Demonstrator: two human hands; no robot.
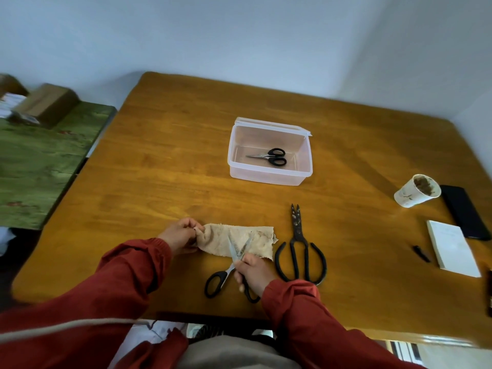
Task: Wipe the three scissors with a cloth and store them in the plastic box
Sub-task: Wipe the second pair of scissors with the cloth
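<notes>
Left hand [181, 235] is pinching the left end of the frayed beige terry cloth [218, 241]. Right hand [253, 272] is gripping one black plastic loop of the steel scissors [228, 270], blades splaying over the cloth, tips away. Black iron shears [299, 249] are lying alongside, tips away. Small scissors [269, 156] are sitting in the translucent plastic box [267, 179], tips left.

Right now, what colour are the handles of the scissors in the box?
Black; scissors clearest in head view.

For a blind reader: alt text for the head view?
The right hand holds open scissors on a stained cloth pinched by the left hand. Large black shears lie nearby; small scissors sit in the plastic box.
</notes>
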